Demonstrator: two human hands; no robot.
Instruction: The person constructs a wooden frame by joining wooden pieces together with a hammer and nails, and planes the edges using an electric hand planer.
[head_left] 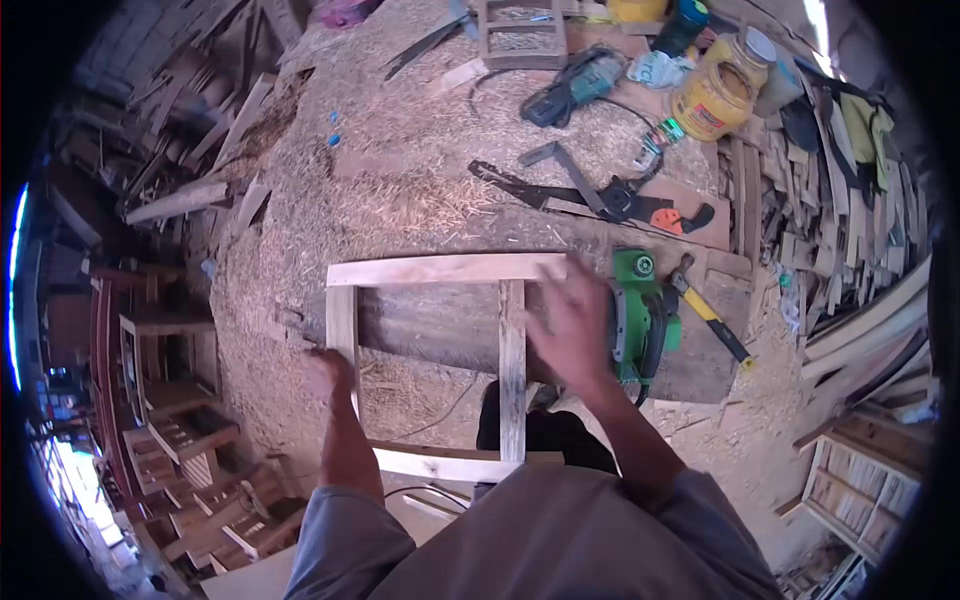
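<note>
A rectangular frame of pale wooden bars [440,269] lies partly on the workbench [690,385], its near bar close to my body. Around the left bar's outer side, my left hand [330,378] is curled with its fingers pressed together; what it grips, if anything, is hidden. My right hand [572,325] is over the frame's far right corner, fingers spread and slightly blurred, holding nothing. Just right of that hand sits a green power planer [632,320], with a yellow and black hammer [712,318] beyond it.
A hand saw [540,192], a metal square [575,180], a teal power tool [570,88] and a yellow jar [715,95] lie farther back among wood shavings. Wood pieces are stacked at right [845,220]; wooden furniture parts [180,400] stand at left.
</note>
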